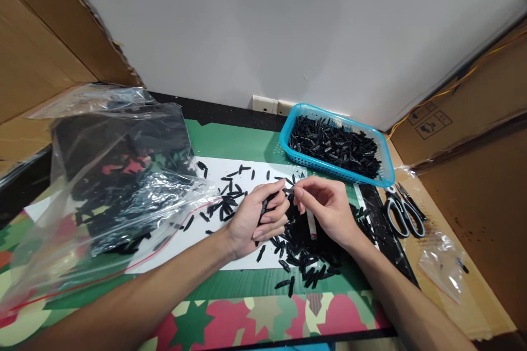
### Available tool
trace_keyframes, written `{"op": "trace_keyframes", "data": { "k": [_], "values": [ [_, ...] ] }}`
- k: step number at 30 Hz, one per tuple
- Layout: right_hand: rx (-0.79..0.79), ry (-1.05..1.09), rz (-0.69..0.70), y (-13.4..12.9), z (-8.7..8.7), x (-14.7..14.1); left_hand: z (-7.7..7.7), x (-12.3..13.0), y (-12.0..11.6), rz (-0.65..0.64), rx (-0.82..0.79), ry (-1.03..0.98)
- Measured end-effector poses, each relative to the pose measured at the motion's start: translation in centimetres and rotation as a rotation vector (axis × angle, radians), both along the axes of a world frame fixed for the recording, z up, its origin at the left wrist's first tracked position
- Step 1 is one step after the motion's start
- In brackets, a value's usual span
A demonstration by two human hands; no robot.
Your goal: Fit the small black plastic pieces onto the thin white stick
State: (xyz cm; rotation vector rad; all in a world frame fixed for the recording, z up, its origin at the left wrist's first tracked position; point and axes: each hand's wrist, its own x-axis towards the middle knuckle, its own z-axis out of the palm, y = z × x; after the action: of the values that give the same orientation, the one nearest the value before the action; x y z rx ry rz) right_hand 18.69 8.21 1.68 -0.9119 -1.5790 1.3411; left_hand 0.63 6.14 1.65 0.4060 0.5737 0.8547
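Observation:
My left hand (pixel 261 214) is closed around several small black elongated pieces, whose ends poke out at the palm and between the fingers. Thumb and index finger of my right hand (pixel 327 205) are pinched together at a small black piece (pixel 289 190), which also meets the left fingertips. Under the right hand a narrow pale strip (pixel 312 225) shows; whether the hand touches it I cannot tell. Below both hands a heap of the same black pieces (pixel 296 230) spreads over white paper (pixel 242 266), with others scattered to the left.
A blue plastic basket (pixel 387 162) full of black pieces stands at the back right. Clear zip bags (pixel 123 186) with black pieces lie on the left. Scissors (pixel 405 214) and a small clear bag (pixel 442 269) rest on cardboard at right. Cardboard walls (pixel 481 175) flank the table.

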Motion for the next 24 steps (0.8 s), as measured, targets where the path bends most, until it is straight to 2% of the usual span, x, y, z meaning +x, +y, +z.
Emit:
{"op": "trace_keyframes", "data": {
  "k": [5, 13, 24],
  "values": [
    [-0.008, -0.011, -0.015, 0.10, -0.07, 0.06, -0.13, 0.05, 0.09, -0.015, -0.011, 0.030],
    [-0.014, 0.006, -0.035, 0.08, 0.06, 0.11, -0.40, -0.14, 0.26, -0.078, -0.019, -0.037],
    [-0.030, 0.033, -0.052, 0.43, 0.04, 0.42, -0.41, -0.14, 0.14, -0.072, -0.003, -0.037]
  ]
}}
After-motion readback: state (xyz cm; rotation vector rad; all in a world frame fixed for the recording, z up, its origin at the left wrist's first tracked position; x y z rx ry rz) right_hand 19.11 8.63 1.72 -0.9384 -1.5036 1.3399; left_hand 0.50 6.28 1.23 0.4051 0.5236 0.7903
